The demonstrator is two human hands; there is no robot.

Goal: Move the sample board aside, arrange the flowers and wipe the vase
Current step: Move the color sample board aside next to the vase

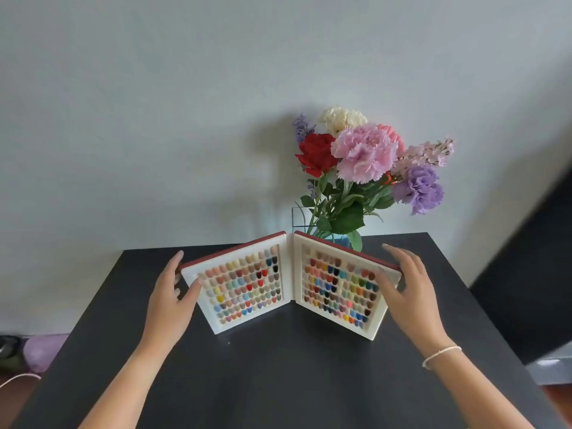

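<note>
Sample board (pixel 291 284) stands open mid-table, just in front of vase (pixel 305 219) w/ flowers (pixel 365 156). Left hand (pixel 168 292) & right hand (pixel 408 294) spread at outer edges, contact unclear, nothing gripped. Risk: board folds or knocks vase.

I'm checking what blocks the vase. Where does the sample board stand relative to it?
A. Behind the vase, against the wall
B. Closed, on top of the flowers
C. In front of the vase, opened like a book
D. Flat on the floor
C: the sample board stands open in a V on the table, hiding the lower part of the vase.
</note>
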